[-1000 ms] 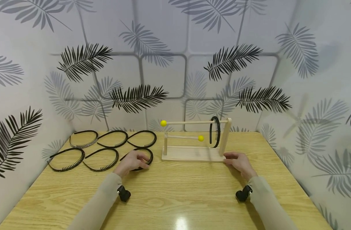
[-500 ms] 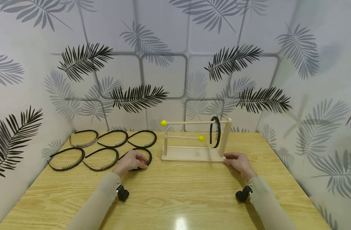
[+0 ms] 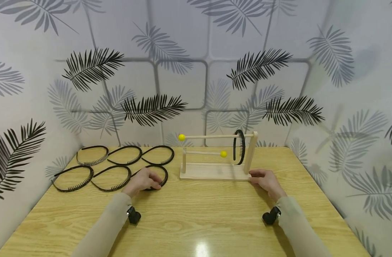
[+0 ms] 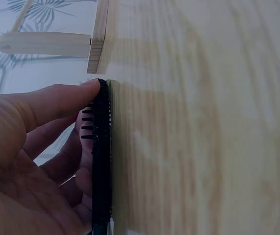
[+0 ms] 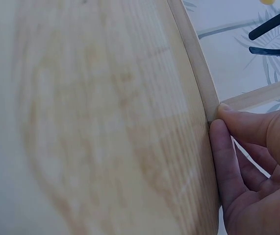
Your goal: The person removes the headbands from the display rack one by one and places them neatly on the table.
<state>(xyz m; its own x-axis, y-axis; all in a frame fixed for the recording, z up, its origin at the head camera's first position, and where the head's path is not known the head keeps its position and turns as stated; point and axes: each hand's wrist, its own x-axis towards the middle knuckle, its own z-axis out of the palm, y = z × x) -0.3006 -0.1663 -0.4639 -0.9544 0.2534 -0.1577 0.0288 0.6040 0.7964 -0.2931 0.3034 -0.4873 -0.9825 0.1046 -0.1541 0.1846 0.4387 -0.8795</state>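
Note:
My left hand [image 3: 142, 181] is over the front-right headband [image 3: 167, 175], a black one with comb teeth lying on the table. In the left wrist view, the thumb presses on the end of the headband's band [image 4: 101, 156], and the other fingers curl behind its toothed side. My right hand [image 3: 266, 181] pinches the right front corner of a wooden stand [image 3: 212, 172] between thumb and index finger. The stand carries two horizontal rods tipped with yellow balls. Another black headband [image 3: 243, 146] hangs on its taller rod, near the right upright.
Several more black headbands lie in two rows on the left of the wooden table [image 3: 196, 214], among them one at front left [image 3: 92, 175] and one at back right [image 3: 173, 154]. A leaf-patterned wall [image 3: 183, 85] stands behind.
My left hand has shifted slightly left and toward me, and the headband under it has slid a little left with it. The right hand and the stand have stayed in place.

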